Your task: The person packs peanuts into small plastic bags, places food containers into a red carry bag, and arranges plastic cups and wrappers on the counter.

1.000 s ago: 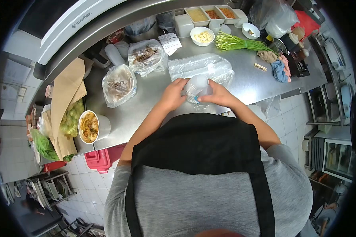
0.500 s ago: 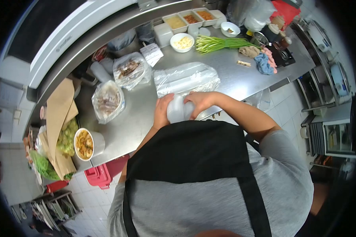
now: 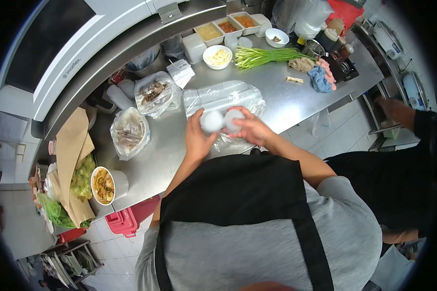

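Above the front of the steel counter [image 3: 155,169], my left hand [image 3: 199,140] is closed around a whitish, translucent round plastic cup [image 3: 211,121]. My right hand [image 3: 252,129] grips a second translucent plastic cup [image 3: 233,119] close beside the first; whether they touch I cannot tell. Blur hides the finer shape of both. Just behind the hands lies a clear plastic sleeve [image 3: 223,94] that looks filled with stacked translucent pieces.
Two plastic-lined bowls [image 3: 130,132] of food stand left, with a paper tub [image 3: 120,186] nearer. Along the back are a bowl of pale slices [image 3: 218,57], trays [image 3: 210,34], and green stalks [image 3: 262,56]. Cloths [image 3: 320,80] lie right. Another person's arm [image 3: 398,112] shows at right.
The cups, held together near my apron before, are now apart, one per hand. Both hands moved slightly forward. Another person in black has come into view at the right.
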### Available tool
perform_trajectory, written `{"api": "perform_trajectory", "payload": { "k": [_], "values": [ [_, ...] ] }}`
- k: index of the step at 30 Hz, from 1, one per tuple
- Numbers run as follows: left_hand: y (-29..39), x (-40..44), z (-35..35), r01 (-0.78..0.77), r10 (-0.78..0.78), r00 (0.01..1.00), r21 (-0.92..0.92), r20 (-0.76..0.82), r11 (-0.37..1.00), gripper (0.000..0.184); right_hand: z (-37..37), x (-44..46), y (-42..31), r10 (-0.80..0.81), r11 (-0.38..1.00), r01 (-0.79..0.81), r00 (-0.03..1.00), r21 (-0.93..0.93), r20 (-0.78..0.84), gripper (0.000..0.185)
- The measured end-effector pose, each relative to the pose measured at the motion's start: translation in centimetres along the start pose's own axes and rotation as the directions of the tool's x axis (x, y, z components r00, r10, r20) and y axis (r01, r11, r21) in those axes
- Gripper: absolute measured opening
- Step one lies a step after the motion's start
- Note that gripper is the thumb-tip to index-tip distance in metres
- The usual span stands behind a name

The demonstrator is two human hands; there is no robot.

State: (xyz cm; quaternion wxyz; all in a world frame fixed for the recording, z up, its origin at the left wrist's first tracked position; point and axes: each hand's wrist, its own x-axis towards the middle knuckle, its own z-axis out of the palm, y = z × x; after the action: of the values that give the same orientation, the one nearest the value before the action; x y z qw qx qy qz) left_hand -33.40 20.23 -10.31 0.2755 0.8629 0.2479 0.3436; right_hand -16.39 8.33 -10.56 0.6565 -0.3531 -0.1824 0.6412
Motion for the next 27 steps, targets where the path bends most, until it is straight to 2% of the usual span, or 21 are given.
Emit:
{"api": "perform_trajectory", "payload": {
  "k": [1, 2, 4, 6, 7, 11, 13, 14, 15, 16, 19, 22, 24, 25, 27],
  "values": [
    [0.8, 0.2, -0.4, 0.212, -0.205, 0.973, -0.055, 0.103, 0.976, 0.076, -0.2, -0.5, -1.0, 0.043, 0.993, -0.042, 0.999, 0.114, -0.004, 0.045],
    [0.4, 0.1, -0.3, 0.174, -0.169, 0.982, -0.045, 0.087, 0.984, 0.075, -0.8, -0.8, -1.8, 0.082, 0.971, -0.079, 0.997, 0.225, -0.005, 0.044],
    [-0.5, 0.0, 0.2, 0.093, -0.091, 0.994, -0.036, 0.057, 0.995, 0.074, -2.3, -1.3, -2.8, 0.073, 0.945, -0.094, 0.994, 0.314, 0.078, 0.056],
    [-0.9, -0.1, 0.3, -0.002, -0.001, 0.999, 0.048, 0.046, 0.999, 0.063, -3.5, -2.3, -4.3, 0.034, 0.917, -0.077, 0.993, 0.393, 0.114, 0.062],
    [-0.9, -0.4, 0.2, -0.037, 0.032, 0.998, 0.098, 0.060, 0.994, 0.059, -3.8, -2.8, -5.1, -0.004, 0.921, -0.041, 0.993, 0.388, 0.114, 0.067],
    [0.3, -1.2, 1.1, -0.233, 0.201, 0.966, 0.216, 0.161, 0.948, 0.049, -4.9, -5.1, -9.9, -0.203, 0.917, 0.144, 0.971, 0.372, 0.126, 0.067],
    [2.7, -0.6, 1.6, -0.337, 0.284, 0.908, 0.133, 0.310, 0.932, 0.050, -5.9, -6.2, -13.4, -0.322, 0.901, 0.277, 0.943, 0.335, 0.087, 0.066],
    [3.8, -0.5, 2.0, -0.380, 0.321, 0.869, 0.092, 0.377, 0.921, 0.050, -6.3, -7.1, -15.4, -0.417, 0.876, 0.398, 0.909, 0.272, 0.012, 0.065],
    [4.4, -0.7, 2.8, -0.363, 0.238, 0.850, 0.194, 0.470, 0.911, 0.044, -6.9, -8.2, -17.8, -0.507, 0.839, 0.506, 0.861, 0.200, -0.052, 0.064],
    [4.1, -1.3, 3.9, -0.348, 0.206, 0.862, 0.246, 0.463, 0.905, 0.045, -7.8, -9.3, -20.5, -0.591, 0.791, 0.600, 0.800, 0.120, -0.105, 0.063],
    [3.8, -2.2, 6.7, -0.270, 0.124, 0.914, 0.353, 0.385, 0.896, 0.051, -13.9, -13.7, -29.8, -0.764, 0.645, 0.755, 0.634, -0.120, -0.115, 0.060],
    [4.9, -2.2, 9.5, -0.004, -0.069, 0.984, 0.404, 0.166, 0.915, 0.054, -20.9, -18.7, -38.5, -0.866, 0.494, 0.818, 0.434, -0.294, -0.247, 0.057],
    [5.0, -2.2, 12.2, 0.127, -0.154, 0.988, 0.504, 0.013, 0.854, 0.052, -26.8, -21.1, -43.2, -0.831, 0.550, 0.747, 0.443, -0.374, -0.337, 0.057],
    [6.0, -1.9, 13.5, 0.220, -0.227, 0.973, 0.513, -0.049, 0.830, 0.051, -30.6, -21.7, -45.1, -0.796, 0.597, 0.692, 0.448, -0.407, -0.407, 0.057],
    [8.2, -0.8, 15.9, 0.319, -0.276, 0.948, 0.481, -0.161, 0.816, 0.047, -39.6, -22.4, -48.0, -0.727, 0.680, 0.580, 0.452, -0.449, -0.517, 0.058]
  ]
}}
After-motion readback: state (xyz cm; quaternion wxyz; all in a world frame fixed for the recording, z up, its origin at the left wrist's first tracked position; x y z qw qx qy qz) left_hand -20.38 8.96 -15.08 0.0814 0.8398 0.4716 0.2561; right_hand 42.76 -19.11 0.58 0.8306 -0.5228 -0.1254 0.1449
